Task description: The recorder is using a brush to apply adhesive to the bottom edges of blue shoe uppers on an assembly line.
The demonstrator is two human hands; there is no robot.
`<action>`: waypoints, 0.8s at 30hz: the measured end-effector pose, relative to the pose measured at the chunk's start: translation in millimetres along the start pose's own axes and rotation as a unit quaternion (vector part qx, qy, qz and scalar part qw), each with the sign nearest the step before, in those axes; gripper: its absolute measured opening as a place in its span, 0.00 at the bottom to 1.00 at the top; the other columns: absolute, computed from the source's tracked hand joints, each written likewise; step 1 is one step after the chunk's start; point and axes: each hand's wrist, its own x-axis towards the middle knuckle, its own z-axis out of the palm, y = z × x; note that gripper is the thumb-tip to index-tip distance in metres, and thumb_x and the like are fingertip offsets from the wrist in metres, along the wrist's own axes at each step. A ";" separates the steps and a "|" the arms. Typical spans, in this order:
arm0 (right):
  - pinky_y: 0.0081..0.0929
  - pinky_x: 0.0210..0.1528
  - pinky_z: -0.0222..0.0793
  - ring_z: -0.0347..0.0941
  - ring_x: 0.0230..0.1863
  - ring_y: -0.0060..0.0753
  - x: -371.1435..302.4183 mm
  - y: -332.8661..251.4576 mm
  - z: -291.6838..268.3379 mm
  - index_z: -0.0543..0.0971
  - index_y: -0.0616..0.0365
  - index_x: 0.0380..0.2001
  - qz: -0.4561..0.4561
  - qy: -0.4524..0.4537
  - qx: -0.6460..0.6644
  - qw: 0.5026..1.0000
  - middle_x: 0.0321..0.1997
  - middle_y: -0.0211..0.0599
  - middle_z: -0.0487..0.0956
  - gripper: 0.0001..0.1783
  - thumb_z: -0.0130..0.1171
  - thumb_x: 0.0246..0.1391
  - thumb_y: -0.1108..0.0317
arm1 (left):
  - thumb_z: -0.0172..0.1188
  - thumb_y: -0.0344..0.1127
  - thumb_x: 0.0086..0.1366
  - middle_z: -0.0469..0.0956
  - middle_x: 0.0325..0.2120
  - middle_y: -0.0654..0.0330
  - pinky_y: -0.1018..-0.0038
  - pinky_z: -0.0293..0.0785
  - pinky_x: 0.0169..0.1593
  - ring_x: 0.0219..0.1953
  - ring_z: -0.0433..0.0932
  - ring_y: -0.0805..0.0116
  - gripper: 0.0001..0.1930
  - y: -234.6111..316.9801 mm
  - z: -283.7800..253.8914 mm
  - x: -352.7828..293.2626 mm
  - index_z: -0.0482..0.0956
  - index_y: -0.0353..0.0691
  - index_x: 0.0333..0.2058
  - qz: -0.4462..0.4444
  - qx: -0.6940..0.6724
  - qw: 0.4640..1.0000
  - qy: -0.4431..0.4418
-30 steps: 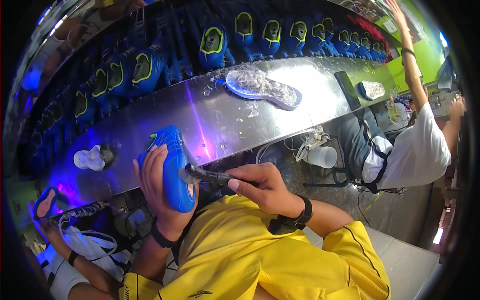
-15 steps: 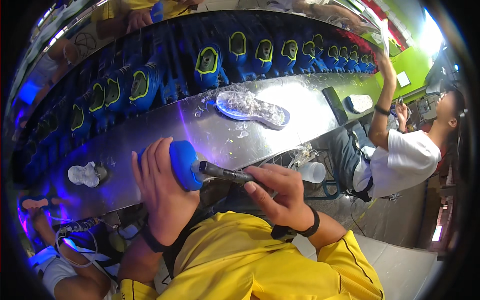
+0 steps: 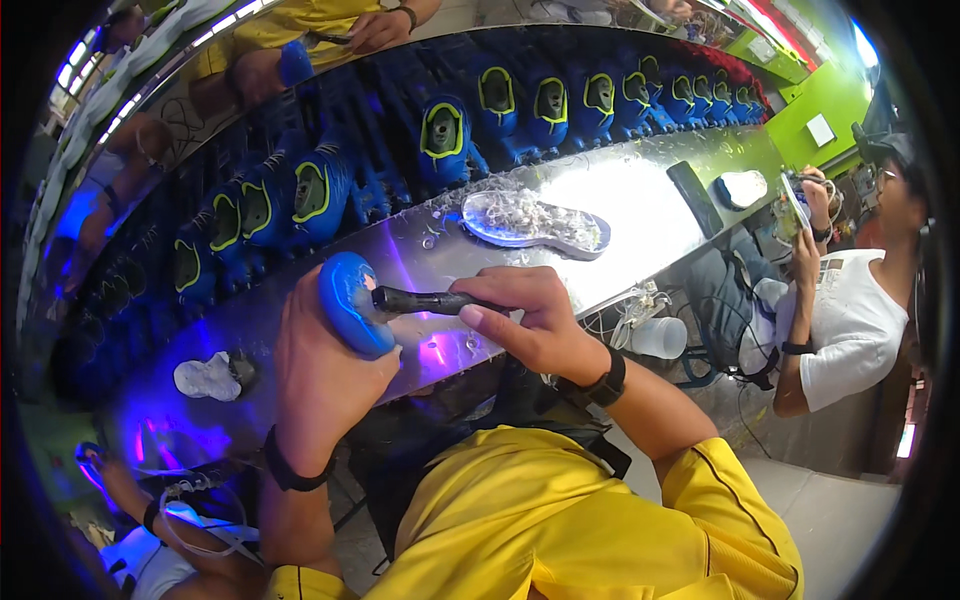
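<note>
Wrapped around a blue, rounded shoe part [image 3: 345, 305] is my left hand [image 3: 322, 365], a little above the near edge of the bench. Whether that part is a sole or an upper I cannot tell. My right hand [image 3: 535, 318] pinches a dark-handled brush [image 3: 425, 302], whose tip meets the face of the shoe part turned toward it. The bristles are mostly hidden. Beyond my hands, a white sole [image 3: 535, 225] covered in pale fluff lies on the metal bench [image 3: 632, 205]. To the left rests a crumpled white piece [image 3: 207, 378].
Blue shoes [image 3: 443, 130] with yellow-green collars line the bench's far side. A dark block [image 3: 693, 198] and a white sole-shaped piece [image 3: 740, 188] lie at right. A translucent cup [image 3: 660, 337] is below the edge. Co-workers sit at right [image 3: 850, 320] and lower left [image 3: 185, 545].
The view has shifted, and both hands sit slightly higher with the brush still at the blue part. At right, the co-worker's raised arm has come down and both hands hold a thin flat thing.
</note>
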 end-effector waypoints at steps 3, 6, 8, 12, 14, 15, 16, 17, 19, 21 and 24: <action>0.34 0.32 0.68 0.76 0.28 0.39 1.8 7.9 12.2 0.86 0.66 0.46 0.005 0.000 0.030 1.000 0.29 0.44 0.81 0.12 0.66 0.62 0.70 | 0.80 0.32 0.44 0.81 0.46 0.47 0.55 0.78 0.55 0.51 0.81 0.42 0.35 -1.6 -8.9 7.9 0.76 0.37 0.53 -0.049 -0.027 0.998 -0.037; 0.34 0.34 0.70 0.77 0.29 0.40 -2.9 19.8 23.6 0.86 0.66 0.46 0.006 0.017 0.057 0.998 0.31 0.45 0.83 0.12 0.66 0.62 0.70 | 0.82 0.34 0.44 0.82 0.45 0.46 0.56 0.79 0.54 0.50 0.83 0.43 0.36 -14.1 -13.0 14.0 0.76 0.35 0.52 -0.069 -0.039 0.994 -0.074; 0.35 0.35 0.72 0.79 0.31 0.41 -8.4 24.3 28.5 0.86 0.66 0.46 0.023 0.024 0.050 0.998 0.32 0.46 0.84 0.12 0.67 0.62 0.70 | 0.83 0.35 0.43 0.82 0.47 0.45 0.56 0.79 0.55 0.51 0.83 0.44 0.37 -19.3 -16.3 19.8 0.76 0.35 0.53 -0.076 -0.039 0.992 -0.094; 0.36 0.37 0.74 0.80 0.32 0.44 -25.9 34.1 44.9 0.86 0.64 0.46 0.042 0.057 0.035 0.997 0.33 0.47 0.85 0.13 0.68 0.62 0.68 | 0.84 0.35 0.43 0.82 0.50 0.44 0.56 0.78 0.57 0.54 0.82 0.43 0.41 -32.0 -22.6 23.5 0.74 0.35 0.56 -0.083 -0.041 0.988 -0.120; 0.36 0.36 0.74 0.81 0.31 0.46 -35.7 39.8 51.9 0.87 0.61 0.46 0.068 0.054 0.017 0.996 0.32 0.47 0.84 0.12 0.68 0.61 0.67 | 0.84 0.33 0.42 0.81 0.52 0.43 0.56 0.78 0.58 0.55 0.81 0.43 0.43 -40.9 -25.2 21.1 0.72 0.35 0.58 -0.069 -0.026 0.990 -0.118; 0.36 0.35 0.74 0.81 0.31 0.46 -39.2 40.5 54.1 0.87 0.60 0.46 0.080 0.051 0.003 0.995 0.32 0.47 0.84 0.12 0.68 0.62 0.67 | 0.84 0.33 0.42 0.81 0.53 0.43 0.56 0.78 0.59 0.56 0.81 0.42 0.44 -43.3 -26.7 20.2 0.71 0.35 0.59 -0.062 -0.019 0.991 -0.117; 0.35 0.35 0.75 0.81 0.30 0.46 -42.2 39.4 53.3 0.87 0.60 0.46 0.090 0.047 -0.012 0.995 0.31 0.47 0.84 0.12 0.68 0.62 0.66 | 0.84 0.32 0.43 0.80 0.54 0.43 0.58 0.77 0.60 0.57 0.81 0.45 0.45 -42.0 -27.1 18.4 0.71 0.34 0.61 -0.065 -0.005 0.991 -0.112; 0.35 0.35 0.75 0.82 0.30 0.46 -43.6 35.7 50.2 0.87 0.59 0.45 0.117 0.029 -0.043 0.992 0.31 0.47 0.83 0.12 0.67 0.62 0.64 | 0.84 0.31 0.43 0.79 0.56 0.43 0.59 0.76 0.62 0.59 0.80 0.48 0.45 -41.2 -28.7 16.7 0.72 0.33 0.62 -0.068 0.010 0.992 -0.106; 0.36 0.34 0.75 0.82 0.30 0.47 -46.5 31.1 49.4 0.87 0.59 0.45 0.138 0.030 -0.053 0.989 0.32 0.47 0.84 0.13 0.67 0.63 0.63 | 0.84 0.31 0.44 0.77 0.60 0.43 0.61 0.75 0.64 0.62 0.79 0.50 0.50 -41.3 -29.7 11.2 0.68 0.32 0.66 -0.082 0.011 0.993 -0.085; 0.37 0.34 0.76 0.82 0.30 0.48 -48.7 24.9 46.1 0.87 0.59 0.45 0.158 0.019 -0.070 0.985 0.33 0.47 0.84 0.13 0.66 0.63 0.62 | 0.84 0.32 0.45 0.74 0.63 0.42 0.61 0.73 0.66 0.65 0.76 0.50 0.58 -45.4 -26.2 0.3 0.59 0.32 0.73 -0.106 -0.017 0.993 -0.053; 0.35 0.33 0.75 0.82 0.29 0.45 -57.0 22.9 40.8 0.88 0.60 0.45 0.166 0.034 -0.034 0.985 0.32 0.49 0.84 0.15 0.67 0.65 0.60 | 0.83 0.33 0.46 0.76 0.60 0.43 0.57 0.73 0.67 0.61 0.78 0.45 0.62 -83.0 -7.8 -14.5 0.53 0.34 0.76 0.006 -0.086 0.995 0.043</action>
